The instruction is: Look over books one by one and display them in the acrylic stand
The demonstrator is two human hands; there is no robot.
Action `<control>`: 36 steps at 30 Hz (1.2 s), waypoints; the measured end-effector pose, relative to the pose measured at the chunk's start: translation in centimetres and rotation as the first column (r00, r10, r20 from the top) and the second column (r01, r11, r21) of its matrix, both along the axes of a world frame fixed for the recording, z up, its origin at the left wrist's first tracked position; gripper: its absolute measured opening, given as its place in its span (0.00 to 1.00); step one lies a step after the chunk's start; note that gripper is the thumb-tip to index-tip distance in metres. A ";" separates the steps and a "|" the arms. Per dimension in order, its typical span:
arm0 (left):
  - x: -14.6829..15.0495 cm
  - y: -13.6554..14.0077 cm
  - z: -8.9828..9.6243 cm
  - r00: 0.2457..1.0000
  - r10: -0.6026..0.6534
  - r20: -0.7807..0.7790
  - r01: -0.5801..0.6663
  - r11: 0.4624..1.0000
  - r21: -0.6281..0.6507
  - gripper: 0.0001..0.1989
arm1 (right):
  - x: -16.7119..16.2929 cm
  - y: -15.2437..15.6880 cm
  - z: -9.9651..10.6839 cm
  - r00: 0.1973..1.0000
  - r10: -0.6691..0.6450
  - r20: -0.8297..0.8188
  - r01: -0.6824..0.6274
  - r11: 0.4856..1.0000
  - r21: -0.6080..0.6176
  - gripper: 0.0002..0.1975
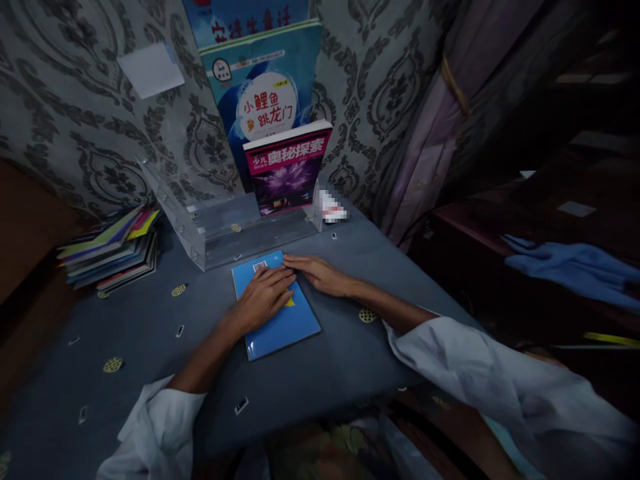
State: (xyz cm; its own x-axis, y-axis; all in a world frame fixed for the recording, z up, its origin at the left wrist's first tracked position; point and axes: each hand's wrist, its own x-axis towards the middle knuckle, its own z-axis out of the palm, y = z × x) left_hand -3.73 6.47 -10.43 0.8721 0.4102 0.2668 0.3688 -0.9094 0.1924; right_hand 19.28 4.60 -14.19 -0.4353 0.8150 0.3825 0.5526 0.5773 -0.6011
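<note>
A blue book (280, 330) lies on the table in front of me, a barcode near its far edge. My left hand (263, 298) rests flat across the book's upper half, fingers stretched toward the right. My right hand (320, 273) lies at the book's far right corner, its fingers extended over that edge and close to the left fingertips. Beyond the book stands a clear acrylic rack (245, 227). In it a purple and magenta book (287, 173) leans upright at the right end, with a teal book (270, 100) and another blue book (250, 23) behind it.
A stack of thin books (117, 250) sits at the table's left back. A blurred white item (331, 207) is beside the rack's right end. The patterned wall (360, 100) closes off the back, with a tied curtain (425, 133) at right. Blue cloth (565, 270) lies farther right.
</note>
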 end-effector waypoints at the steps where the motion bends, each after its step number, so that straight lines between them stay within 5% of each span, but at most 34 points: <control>1: 0.0 -0.1 0.0 1.000 -0.002 -0.003 0.002 1.000 0.001 0.19 | -0.1 -0.3 0.0 1.000 -0.019 -0.006 0.019 1.000 0.011 0.33; 9: 0.2 -0.3 0.0 1.000 0.004 -0.015 -0.003 0.999 0.053 0.19 | -0.6 -1.1 0.0 0.996 -0.076 0.056 0.074 0.997 0.037 0.31; 24: -0.2 -1.5 0.0 1.000 -0.013 -0.027 0.011 0.998 -0.058 0.20 | -0.4 -0.5 0.8 0.975 0.020 0.221 0.006 0.993 -0.118 0.36; 36: -0.2 -1.8 0.1 0.999 -0.014 -0.036 0.014 1.000 -0.019 0.19 | -2.1 -1.8 -0.4 0.984 -0.161 0.070 0.159 0.987 0.038 0.30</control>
